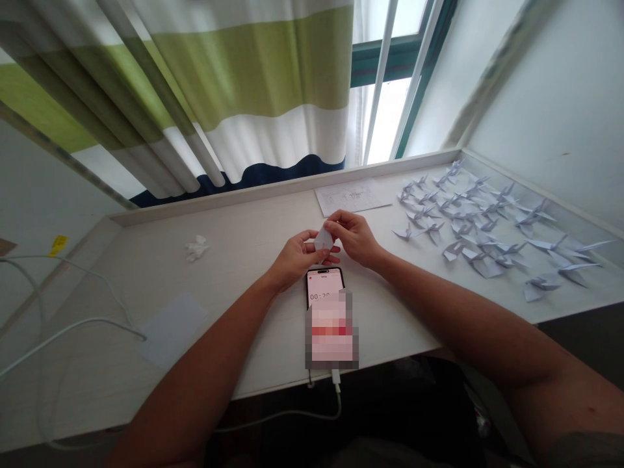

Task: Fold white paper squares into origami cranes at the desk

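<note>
Both hands meet above the middle of the white desk (234, 260), pinching one small folded piece of white paper (322, 241). My left hand (296, 257) grips its lower left side, fingers curled. My right hand (353, 237) pinches its upper right edge with fingertips. Directly below the hands lies a phone (325, 287) with a timer on its screen, a cable plugged into its near end.
Several folded paper cranes (480, 224) cover the desk's right side. A printed sheet (351, 195) lies by the back ledge. A crumpled paper scrap (196, 248) sits to the left, a flat paper square (171, 328) and white cables (68, 328) nearer left. Striped curtain and window behind.
</note>
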Demonstrator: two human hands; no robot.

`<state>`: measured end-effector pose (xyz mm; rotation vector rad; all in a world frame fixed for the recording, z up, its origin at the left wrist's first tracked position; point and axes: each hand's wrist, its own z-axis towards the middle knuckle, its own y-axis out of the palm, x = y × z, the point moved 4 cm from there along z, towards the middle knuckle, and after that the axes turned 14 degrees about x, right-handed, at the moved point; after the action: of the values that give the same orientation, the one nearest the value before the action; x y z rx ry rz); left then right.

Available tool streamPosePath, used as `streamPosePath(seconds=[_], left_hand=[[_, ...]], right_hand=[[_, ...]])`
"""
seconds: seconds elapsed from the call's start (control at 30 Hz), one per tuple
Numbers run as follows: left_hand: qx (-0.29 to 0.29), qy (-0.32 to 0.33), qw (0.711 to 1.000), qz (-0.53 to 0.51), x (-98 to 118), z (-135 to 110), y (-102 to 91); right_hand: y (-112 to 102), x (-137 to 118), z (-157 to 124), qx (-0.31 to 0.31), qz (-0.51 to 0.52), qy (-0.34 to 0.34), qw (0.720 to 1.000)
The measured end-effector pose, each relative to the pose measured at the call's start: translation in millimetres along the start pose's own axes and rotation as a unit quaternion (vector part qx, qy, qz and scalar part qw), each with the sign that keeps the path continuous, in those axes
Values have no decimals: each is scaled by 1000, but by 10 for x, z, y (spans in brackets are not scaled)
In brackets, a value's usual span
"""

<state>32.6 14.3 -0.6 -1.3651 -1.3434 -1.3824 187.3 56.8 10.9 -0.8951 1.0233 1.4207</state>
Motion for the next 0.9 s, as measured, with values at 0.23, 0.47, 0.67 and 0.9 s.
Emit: streamPosePath(seconds=[0.23,0.47,0.67,0.9], left_hand=[[-8,-17,1000,5,-51,38,-20],[-10,-15,1000,-8,-42,24,-6],[15,-9,1000,-20,-9,7,35],[7,9,1000,-14,-1,15,38]], right_hand=[[11,60,0,-27,-5,15,1000],[-7,14,-24,-35,-87,-21,995],[27,-59,-63,-36,-99,-45,993],[87,-34,-109,-86,-50,4,995]])
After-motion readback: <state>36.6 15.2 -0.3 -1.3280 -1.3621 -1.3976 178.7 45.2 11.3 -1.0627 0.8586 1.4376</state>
